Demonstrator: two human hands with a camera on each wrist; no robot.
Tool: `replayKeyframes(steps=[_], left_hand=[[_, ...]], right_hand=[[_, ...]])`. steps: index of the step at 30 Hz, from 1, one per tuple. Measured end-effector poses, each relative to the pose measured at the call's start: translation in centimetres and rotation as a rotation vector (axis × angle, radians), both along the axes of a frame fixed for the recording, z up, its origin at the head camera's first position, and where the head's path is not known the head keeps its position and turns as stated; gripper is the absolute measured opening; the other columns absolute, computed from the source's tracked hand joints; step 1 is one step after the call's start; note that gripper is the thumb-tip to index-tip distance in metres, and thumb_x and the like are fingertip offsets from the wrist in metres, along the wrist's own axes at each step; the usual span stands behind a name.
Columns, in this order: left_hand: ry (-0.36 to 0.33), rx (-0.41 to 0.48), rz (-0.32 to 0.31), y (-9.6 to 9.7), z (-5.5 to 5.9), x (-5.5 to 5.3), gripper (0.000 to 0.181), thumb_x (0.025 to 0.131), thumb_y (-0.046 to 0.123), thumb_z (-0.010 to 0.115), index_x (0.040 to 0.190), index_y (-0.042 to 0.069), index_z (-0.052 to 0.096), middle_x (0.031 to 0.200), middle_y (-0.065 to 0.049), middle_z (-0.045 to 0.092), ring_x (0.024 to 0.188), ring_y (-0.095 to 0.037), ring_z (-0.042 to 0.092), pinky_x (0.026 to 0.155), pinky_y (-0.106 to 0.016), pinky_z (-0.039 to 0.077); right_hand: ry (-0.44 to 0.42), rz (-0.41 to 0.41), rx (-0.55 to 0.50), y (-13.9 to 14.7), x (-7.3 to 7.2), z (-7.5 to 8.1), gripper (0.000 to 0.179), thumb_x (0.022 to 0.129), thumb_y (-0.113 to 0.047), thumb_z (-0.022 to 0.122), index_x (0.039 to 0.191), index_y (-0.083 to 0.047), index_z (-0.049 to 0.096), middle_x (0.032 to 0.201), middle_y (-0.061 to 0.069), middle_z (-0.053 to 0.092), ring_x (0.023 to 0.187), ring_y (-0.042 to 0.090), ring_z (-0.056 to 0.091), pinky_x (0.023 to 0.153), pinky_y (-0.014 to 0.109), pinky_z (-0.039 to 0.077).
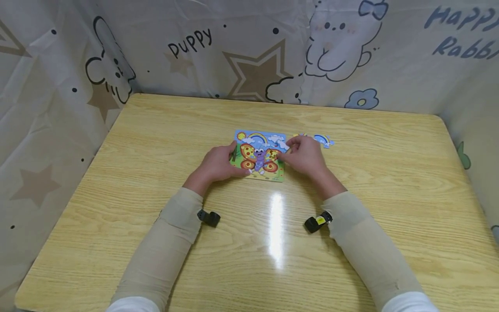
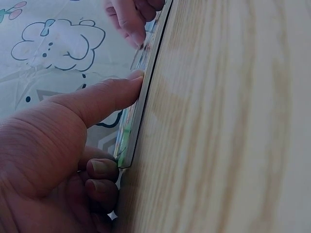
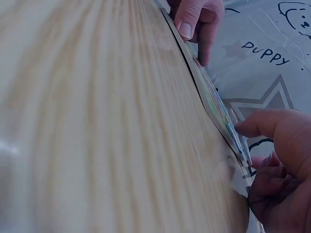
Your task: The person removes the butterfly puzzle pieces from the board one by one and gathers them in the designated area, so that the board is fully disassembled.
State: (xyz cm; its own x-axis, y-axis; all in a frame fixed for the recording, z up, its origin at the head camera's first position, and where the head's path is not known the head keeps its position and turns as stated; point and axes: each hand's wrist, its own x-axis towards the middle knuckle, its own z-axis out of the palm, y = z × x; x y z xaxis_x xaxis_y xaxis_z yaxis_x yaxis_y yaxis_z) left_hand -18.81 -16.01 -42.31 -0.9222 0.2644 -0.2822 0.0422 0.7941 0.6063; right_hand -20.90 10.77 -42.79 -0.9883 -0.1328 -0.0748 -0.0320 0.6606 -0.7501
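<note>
A flat butterfly jigsaw board (image 1: 259, 138) lies on the table, its picture showing a purple-bodied butterfly, a sun, a rainbow and clouds. My left hand (image 1: 220, 163) holds it by the near left corner. In the left wrist view, the thumb (image 2: 109, 98) reaches straight onto the board's edge while the other fingers curl at its side. My right hand (image 1: 306, 156) is at the board's right side, thumb and index finger pinching a blue-and-white puzzle piece (image 1: 286, 145) over the picture. Its remaining fingers (image 3: 269, 187) are curled beside the edge; the hand hides part of that piece.
Behind the right hand lies a loose rainbow puzzle piece (image 1: 323, 140), with another colourful piece (image 1: 299, 135) partly covered by the fingers. The wooden table (image 1: 241, 242) backs onto a printed cloth (image 1: 249, 52) with stars and cartoon animals.
</note>
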Motion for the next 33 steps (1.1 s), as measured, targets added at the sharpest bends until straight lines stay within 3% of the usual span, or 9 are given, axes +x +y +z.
replayKeyframes(steps=[15,33], left_hand=[[-0.006,-0.002,0.009,0.0,-0.1,0.0,0.108,0.078,0.048,0.083,0.158,0.005,0.024,0.155,-0.017,0.038,0.140,-0.032,0.036,0.111,-0.043,0.032],[0.013,-0.011,-0.007,0.2,0.0,0.0,0.108,0.079,0.047,0.083,0.157,0.003,0.025,0.153,-0.018,0.040,0.139,-0.033,0.037,0.111,-0.043,0.033]], right_hand=[[0.091,0.100,0.011,3.3,0.8,-0.4,0.039,0.081,-0.024,0.084,0.107,0.001,0.071,0.066,0.006,0.048,0.064,0.022,0.044,0.070,0.036,0.039],[0.074,0.076,0.040,8.4,1.4,-0.7,0.036,0.082,-0.026,0.084,0.106,-0.002,0.071,0.067,0.005,0.046,0.063,0.020,0.042,0.068,0.035,0.036]])
